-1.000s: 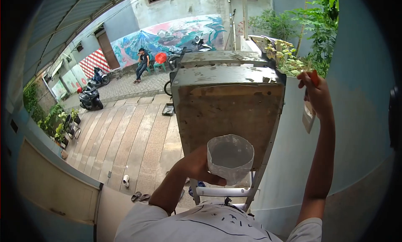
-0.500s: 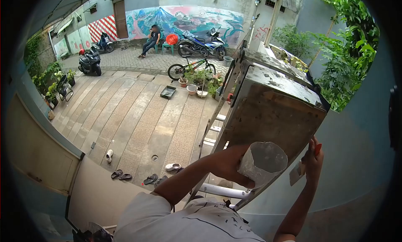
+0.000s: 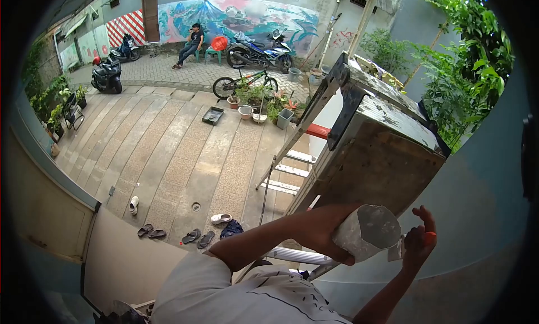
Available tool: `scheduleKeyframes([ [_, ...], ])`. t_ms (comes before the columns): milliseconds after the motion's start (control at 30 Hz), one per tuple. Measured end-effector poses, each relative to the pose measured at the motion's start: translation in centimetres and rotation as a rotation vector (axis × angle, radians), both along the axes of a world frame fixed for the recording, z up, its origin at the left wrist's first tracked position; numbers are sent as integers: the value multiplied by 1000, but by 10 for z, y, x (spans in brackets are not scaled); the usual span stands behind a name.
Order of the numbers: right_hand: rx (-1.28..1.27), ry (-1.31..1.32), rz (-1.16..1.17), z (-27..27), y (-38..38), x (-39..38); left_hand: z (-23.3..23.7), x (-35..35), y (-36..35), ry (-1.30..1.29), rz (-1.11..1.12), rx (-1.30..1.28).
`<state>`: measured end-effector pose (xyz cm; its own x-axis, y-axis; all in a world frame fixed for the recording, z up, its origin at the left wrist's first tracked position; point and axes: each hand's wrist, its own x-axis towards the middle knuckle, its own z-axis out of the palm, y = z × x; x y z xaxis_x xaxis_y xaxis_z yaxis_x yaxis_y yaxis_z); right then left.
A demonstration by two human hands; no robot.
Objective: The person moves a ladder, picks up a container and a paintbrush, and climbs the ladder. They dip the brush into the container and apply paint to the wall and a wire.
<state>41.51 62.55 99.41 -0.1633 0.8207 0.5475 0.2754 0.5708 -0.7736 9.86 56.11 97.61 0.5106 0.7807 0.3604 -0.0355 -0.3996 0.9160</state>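
Note:
My left hand (image 3: 325, 231) is wrapped round a whitish, smeared plastic cup (image 3: 359, 240), tilted so that its mouth and the grey inside show. My right hand (image 3: 418, 245) grips a putty knife by its orange handle (image 3: 430, 239), with the index finger raised. The flat blade of the putty knife (image 3: 396, 250) points down and left, right beside the cup's rim. Just beyond both hands stands a boxy brown column (image 3: 382, 161) with a worn, paint-spotted white top.
An aluminium stepladder (image 3: 295, 171) stands below and left of the column. A pale blue wall (image 3: 477, 212) curves along the right. On the paving below are sandals (image 3: 199, 238), white shoes (image 3: 221, 218), a black tray (image 3: 213, 116), potted plants and a bicycle (image 3: 247, 85). A person (image 3: 191, 45) sits far back.
My right hand has come down and left from the column's edge, bringing the putty knife beside the cup. The cup has shifted slightly right and down. The whole view has turned a little.

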Motion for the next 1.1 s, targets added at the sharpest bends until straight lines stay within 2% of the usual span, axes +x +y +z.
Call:
scheduleKeyframes([
  [67, -87, -3, 33, 2, -32, -19, 1, 4, -3, -24, 7, 25],
  [133, -154, 273, 334, 0, -56, -52, 7, 11, -8, -82, 53, 37],
  [167, -157, 272, 335, -7, -60, -48, 10, 14, -9, -83, 54, 34],
  [233, -369, 273, 376, -28, -70, -38, 14, 23, -13, -106, 96, -41],
  [267, -373, 273, 375, -32, -71, -35, 14, 27, -14, -106, 96, -46],
  [333, -489, 334, 295, -35, -73, -32, 16, 37, -16, -68, 142, -6],
  [467, -529, 378, 270, -39, -72, -19, 14, 54, -18, 40, 213, -4],
  [533, -536, 355, 224, -38, -73, -16, 7, 65, -21, 148, 265, 95],
  [633, -472, 299, 199, -45, -70, -7, -3, 80, -20, 174, 270, 116],
  [767, -553, 309, 108, -43, -75, 1, -6, 83, -20, 198, 192, 106],
  [833, -521, 100, 176, -44, -75, 13, -13, 91, -21, 156, 284, 211],
  [967, -500, 117, 197, -46, -73, 8, -9, 94, -24, 167, 277, 156],
  [1033, -448, 267, 215, -51, -74, 4, -4, 92, -24, 218, 233, 105],
  [1100, -414, 272, 213, -64, -72, 9, -7, 95, -23, 224, 244, 107],
])
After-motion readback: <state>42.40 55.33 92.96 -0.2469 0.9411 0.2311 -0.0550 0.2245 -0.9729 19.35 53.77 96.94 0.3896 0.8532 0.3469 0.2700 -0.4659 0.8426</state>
